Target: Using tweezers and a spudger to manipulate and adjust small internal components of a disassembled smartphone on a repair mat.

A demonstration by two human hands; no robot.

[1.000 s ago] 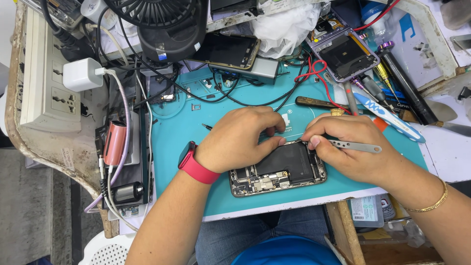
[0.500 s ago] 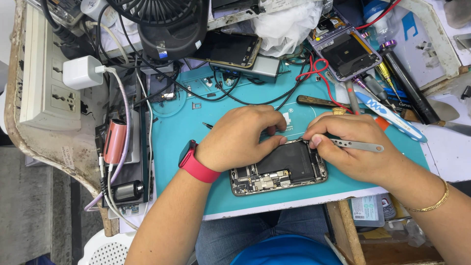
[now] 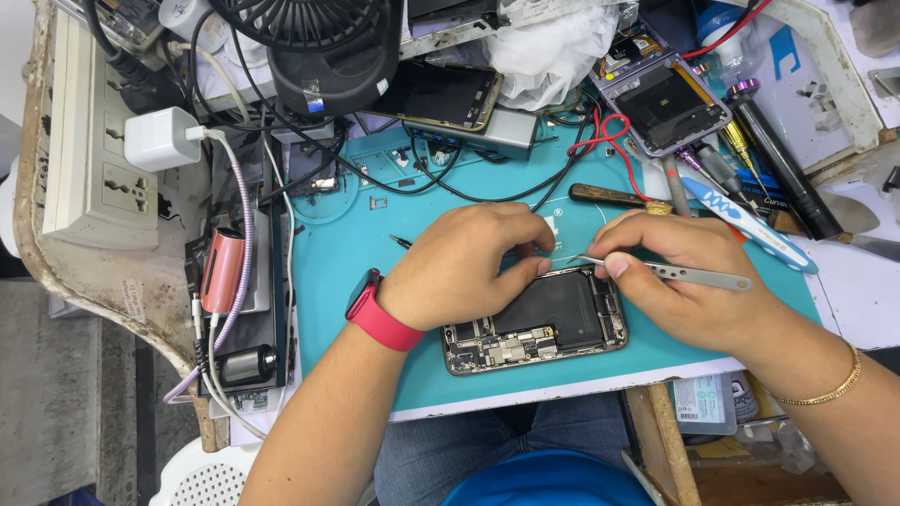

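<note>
The opened phone [image 3: 536, 323] lies with its back off on the teal work mat [image 3: 356, 272], near the front edge of the mat, and its dark battery and the small boards are visible. The left hand [image 3: 464, 267] rests on the upper left part of the phone and presses it down with bent fingers. The right hand [image 3: 680, 276] is closed on metal tweezers [image 3: 670, 272], and their tip meets the top edge of the phone just beside the left fingertips. To do this step well, I think the left hand should keep the phone from sliding and the tweezers should move slowly, because the parts there are very small. The mat is crowded at the back: a black fan [image 3: 323, 47], another phone [image 3: 436, 94] lying flat, a second opened device [image 3: 667, 103], black and red cables, and a power strip [image 3: 89, 141] at the left.
</note>
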